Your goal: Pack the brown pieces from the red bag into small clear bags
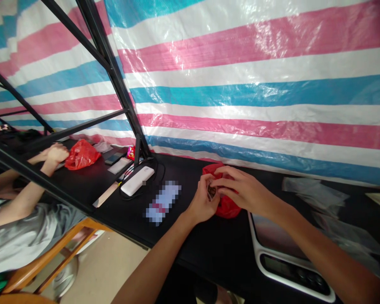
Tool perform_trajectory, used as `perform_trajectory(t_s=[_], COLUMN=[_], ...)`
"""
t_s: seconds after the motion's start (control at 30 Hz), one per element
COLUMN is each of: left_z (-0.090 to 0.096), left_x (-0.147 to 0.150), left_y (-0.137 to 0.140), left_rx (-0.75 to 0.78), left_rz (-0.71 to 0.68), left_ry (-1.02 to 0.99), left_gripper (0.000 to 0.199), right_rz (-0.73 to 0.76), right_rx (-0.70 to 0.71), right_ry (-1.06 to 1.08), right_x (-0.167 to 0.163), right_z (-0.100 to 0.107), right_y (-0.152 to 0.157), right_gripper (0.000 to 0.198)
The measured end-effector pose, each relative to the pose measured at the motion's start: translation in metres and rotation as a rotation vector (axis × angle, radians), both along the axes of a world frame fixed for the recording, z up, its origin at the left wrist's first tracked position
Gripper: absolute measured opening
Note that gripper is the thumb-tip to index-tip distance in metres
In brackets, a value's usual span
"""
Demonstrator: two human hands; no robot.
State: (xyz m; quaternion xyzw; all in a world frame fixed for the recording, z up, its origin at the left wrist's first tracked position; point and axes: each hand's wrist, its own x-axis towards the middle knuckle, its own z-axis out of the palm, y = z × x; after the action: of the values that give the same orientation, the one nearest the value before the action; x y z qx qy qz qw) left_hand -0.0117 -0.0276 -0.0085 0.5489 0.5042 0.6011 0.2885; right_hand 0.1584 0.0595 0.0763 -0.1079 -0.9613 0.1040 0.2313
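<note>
Over the black table, my left hand is closed around a small clear plastic bag with small brown pieces inside. My right hand comes in from the right, its fingers bent and pinching at the mouth of the same bag. Fingers cover part of the opening. Behind and below both hands lies a red plastic bag, partly hidden by them. Under my right forearm sits a digital kitchen scale with a white frame and a dark display.
Flat clear plastic bags lie at the right. A blurred-out phone and a white power bank with a black cable are left of my hands. Beyond a black metal frame, another person's hands rest near a red bag.
</note>
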Motion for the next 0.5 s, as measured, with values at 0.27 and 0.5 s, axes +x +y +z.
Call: perform_trajectory(t_s=[0.27, 0.5], left_z=[0.002, 0.0], left_x=[-0.005, -0.013], left_y=[0.003, 0.006], left_rx=[0.026, 0.027], left_rz=[0.067, 0.165], left_ry=[0.143, 0.439], left_gripper=[0.083, 0.064], right_rz=[0.001, -0.237], right_rx=[-0.231, -0.557], right_ry=[0.051, -0.282], right_x=[0.018, 0.095], right_z=[0.036, 0.059], right_y=[0.004, 0.045], right_gripper=[0.014, 0.029])
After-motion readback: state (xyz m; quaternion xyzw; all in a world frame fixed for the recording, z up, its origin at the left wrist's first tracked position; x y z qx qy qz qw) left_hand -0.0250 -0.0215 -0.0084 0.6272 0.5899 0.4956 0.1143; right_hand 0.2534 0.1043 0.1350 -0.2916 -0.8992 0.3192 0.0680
